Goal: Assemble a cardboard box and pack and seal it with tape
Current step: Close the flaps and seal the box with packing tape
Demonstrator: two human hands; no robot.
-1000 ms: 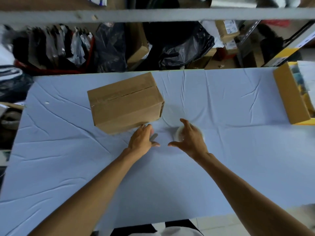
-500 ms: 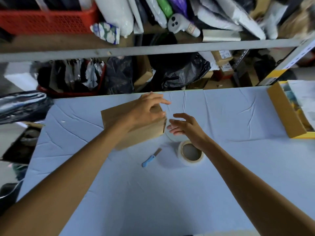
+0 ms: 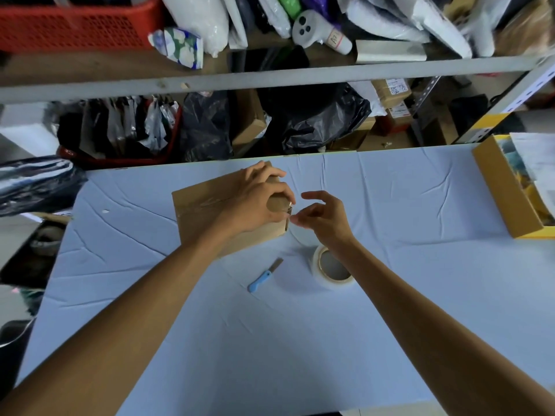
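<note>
A closed brown cardboard box [image 3: 204, 214] with clear tape along its top seam sits on the blue-covered table [image 3: 270, 340], toward the back. My left hand [image 3: 258, 202] lies over the box's right end, fingers curled around its top corner. My right hand [image 3: 322, 216] hovers just right of that corner with thumb and fingertips pinched close at the box edge; whether it grips tape is unclear. A roll of clear tape [image 3: 332, 268] lies flat under my right wrist. A small blue-handled knife [image 3: 264, 276] lies on the cloth left of the roll.
An open yellow-brown box [image 3: 507, 190] with papers stands at the table's right edge. Behind the table a metal shelf [image 3: 270, 76] holds black bags, parcels and a red basket [image 3: 75, 22]. Dark bags [image 3: 36, 181] sit off the left edge.
Both hands left the knife and tape roll and went to the box. My left hand now covers its right end; my right hand closed in on that corner. The view tilted up.
</note>
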